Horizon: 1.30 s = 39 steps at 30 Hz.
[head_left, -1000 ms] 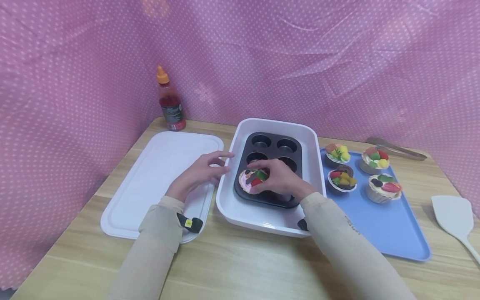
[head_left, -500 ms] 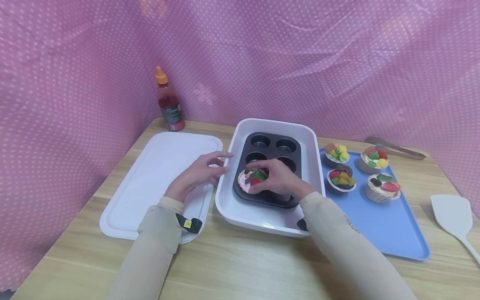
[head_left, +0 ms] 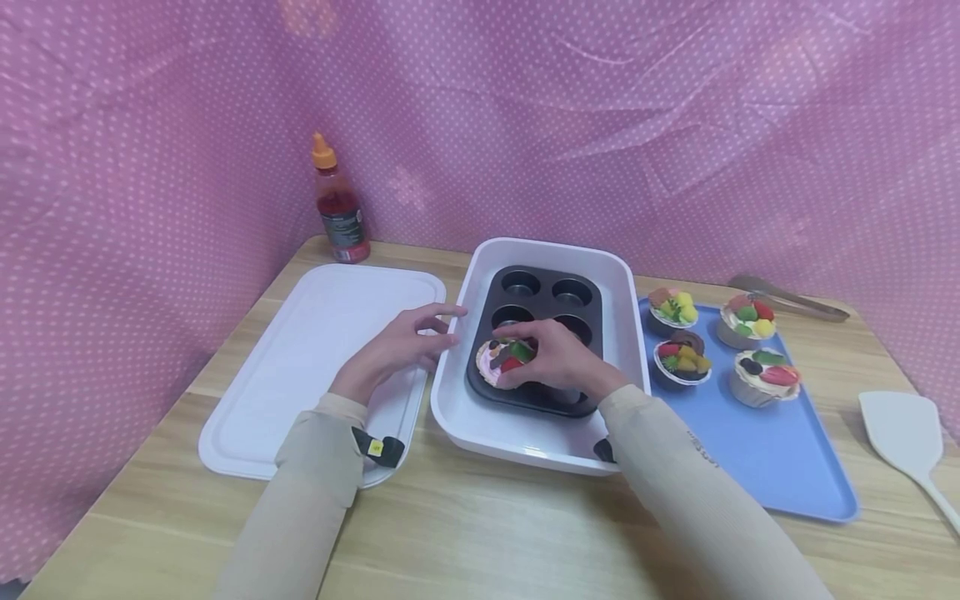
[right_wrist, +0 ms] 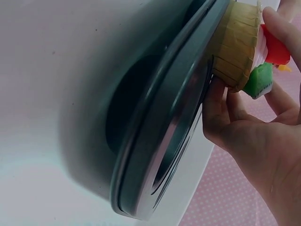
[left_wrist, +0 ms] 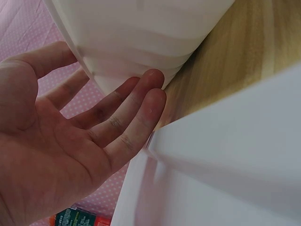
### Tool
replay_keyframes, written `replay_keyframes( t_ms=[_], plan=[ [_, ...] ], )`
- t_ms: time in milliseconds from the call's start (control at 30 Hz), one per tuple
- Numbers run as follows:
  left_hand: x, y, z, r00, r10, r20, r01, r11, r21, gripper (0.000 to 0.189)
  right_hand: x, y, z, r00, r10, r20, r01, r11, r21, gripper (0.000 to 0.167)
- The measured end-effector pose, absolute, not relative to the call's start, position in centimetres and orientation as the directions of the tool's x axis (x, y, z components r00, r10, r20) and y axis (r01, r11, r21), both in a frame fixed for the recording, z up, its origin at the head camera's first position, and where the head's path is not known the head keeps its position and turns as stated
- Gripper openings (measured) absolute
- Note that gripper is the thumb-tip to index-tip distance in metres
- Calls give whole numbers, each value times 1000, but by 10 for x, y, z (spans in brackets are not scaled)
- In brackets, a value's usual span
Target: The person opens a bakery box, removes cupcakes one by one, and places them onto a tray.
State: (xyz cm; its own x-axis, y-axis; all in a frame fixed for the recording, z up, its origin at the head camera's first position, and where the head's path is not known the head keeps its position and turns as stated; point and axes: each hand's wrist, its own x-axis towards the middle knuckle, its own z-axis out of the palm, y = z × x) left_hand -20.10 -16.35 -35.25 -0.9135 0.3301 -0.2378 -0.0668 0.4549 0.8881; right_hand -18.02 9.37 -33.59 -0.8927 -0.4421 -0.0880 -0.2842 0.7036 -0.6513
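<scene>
My right hand (head_left: 562, 358) pinches a cupcake (head_left: 489, 367) with pink cream and fruit toppings over the front left cup of a black six-hole muffin tin (head_left: 545, 283). In the right wrist view its tan paper wrapper (right_wrist: 233, 42) shows largely above the tin's surface. The thumb and fingers grip it from opposite sides. A deep white bin (head_left: 525, 454) holds the tin. My left hand (head_left: 393, 346), fingers loosely extended, is at the bin's left wall; in the left wrist view the fingertips (left_wrist: 153, 101) overlap the outside of that wall.
A white tray or lid (head_left: 300, 367) lies to the left. On the right, a blue tray (head_left: 780, 467) carries several fruit cupcakes. Tongs (head_left: 795, 300) lie behind it, and a white spatula (head_left: 903, 429) is at the far right. A sauce bottle (head_left: 343, 217) stands at the back left.
</scene>
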Motion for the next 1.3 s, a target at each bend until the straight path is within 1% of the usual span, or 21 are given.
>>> replay_keyframes(
  t_ms=[500, 1300],
  plan=[
    [-200, -163, -351, -915, 326, -236, -66, 457, 887, 49, -180, 93, -336, -896, -434, -91, -269, 695, -667, 63],
    [-201, -163, -352, -915, 332, -227, -61, 443, 895, 49, -179, 93, -336, -906, -411, -105, -238, 697, -677, 64]
  ],
)
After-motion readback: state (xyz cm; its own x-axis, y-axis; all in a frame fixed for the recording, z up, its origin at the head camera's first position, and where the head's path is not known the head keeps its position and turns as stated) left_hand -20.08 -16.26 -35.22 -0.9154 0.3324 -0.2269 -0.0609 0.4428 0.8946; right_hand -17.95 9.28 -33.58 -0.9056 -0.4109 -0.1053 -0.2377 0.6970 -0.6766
